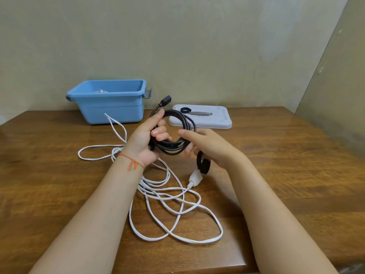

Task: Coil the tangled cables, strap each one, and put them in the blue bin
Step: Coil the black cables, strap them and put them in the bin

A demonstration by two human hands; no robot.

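While the black cable sits wound into a round coil above the middle of the counter, the left hand grips its left side, fingers curled round the bundled turns. One plug end sticks out of the top of the coil, pointing up and away toward the wall. The right hand meets the coil's right side with thumb and fingers loosely bent; a black strap hangs from under it, but how it is held is hidden.

Below both hands, the white cable lies in loose tangled loops on the counter, its white plug just under the strap and one end trailing back toward the blue bin.

That bin stands at the far left against the wall, with a bit of something white showing inside. Right of it lies a grey lid carrying a small black strap ring.
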